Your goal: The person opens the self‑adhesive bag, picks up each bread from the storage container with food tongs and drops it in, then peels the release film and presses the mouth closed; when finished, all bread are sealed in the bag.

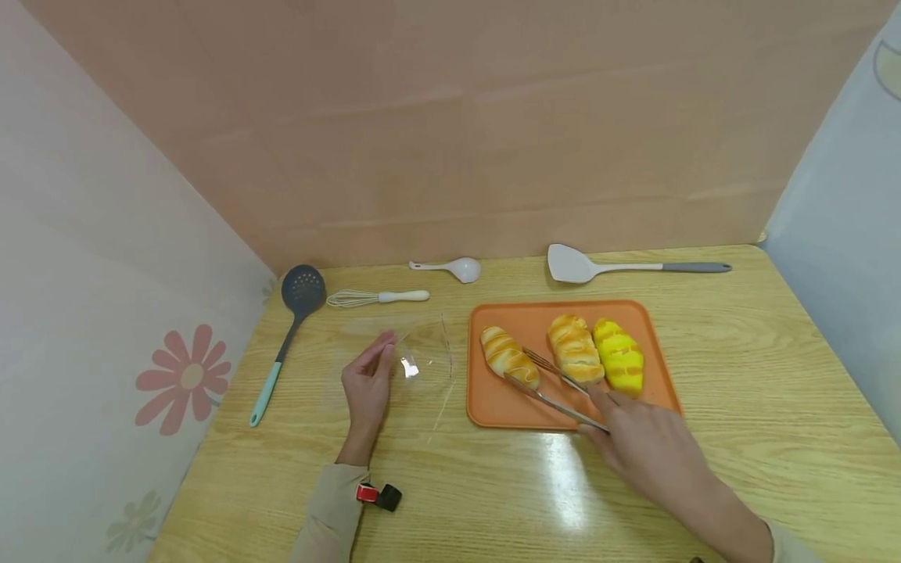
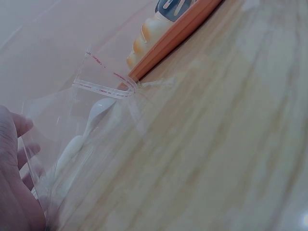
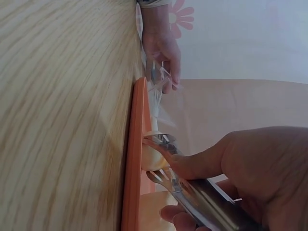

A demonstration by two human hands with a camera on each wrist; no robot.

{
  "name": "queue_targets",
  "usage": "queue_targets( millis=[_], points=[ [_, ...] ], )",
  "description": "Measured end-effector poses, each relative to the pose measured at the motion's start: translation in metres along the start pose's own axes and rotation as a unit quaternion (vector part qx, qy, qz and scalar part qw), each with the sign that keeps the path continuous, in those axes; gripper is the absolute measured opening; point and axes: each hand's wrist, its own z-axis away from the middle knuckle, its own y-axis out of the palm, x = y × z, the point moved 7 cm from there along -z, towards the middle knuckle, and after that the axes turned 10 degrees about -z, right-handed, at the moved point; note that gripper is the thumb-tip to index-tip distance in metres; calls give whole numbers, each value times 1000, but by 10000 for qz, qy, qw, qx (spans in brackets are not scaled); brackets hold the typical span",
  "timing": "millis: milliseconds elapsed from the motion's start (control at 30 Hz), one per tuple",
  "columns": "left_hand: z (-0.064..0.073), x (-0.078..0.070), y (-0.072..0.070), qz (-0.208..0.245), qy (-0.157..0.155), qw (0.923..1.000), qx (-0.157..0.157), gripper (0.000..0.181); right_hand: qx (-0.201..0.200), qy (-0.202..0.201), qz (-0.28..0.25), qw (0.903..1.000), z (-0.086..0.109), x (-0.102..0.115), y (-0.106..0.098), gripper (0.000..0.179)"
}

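My left hand point(image 1: 367, 383) pinches the edge of a clear plastic bag point(image 1: 422, 367), whose mouth stands partly open toward the tray; a printed sealing strip point(image 2: 101, 90) shows in the left wrist view. In my right hand point(image 1: 651, 450) I grip metal tongs point(image 3: 202, 197). Their spread tips straddle the lower part of the leftmost bread roll point(image 1: 507, 356); whether they touch it I cannot tell. Two more breads, a golden one point(image 1: 576, 349) and a bright yellow one point(image 1: 619, 356), lie right of it on the orange tray point(image 1: 493, 414).
Behind the bag lie a whisk point(image 1: 380, 298) and a white ladle point(image 1: 461, 270). A slotted skimmer point(image 1: 303, 293) with a mint handle lies at the left. Beyond the tray rests a white turner point(image 1: 573, 264) with a grey handle. Walls bound the wooden table point(image 1: 493, 500) behind and at both sides.
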Motion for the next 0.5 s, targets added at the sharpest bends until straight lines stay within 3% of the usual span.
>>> queue_targets(
  millis=[367,500],
  points=[
    [0,0,1,-85,-54,9999,21,15,94,69,-123,9999,0,-7,-5,51],
    [0,-2,1,-109,-32,9999,29,15,-14,-104,-217,9997,-2,-7,-10,49]
  ],
)
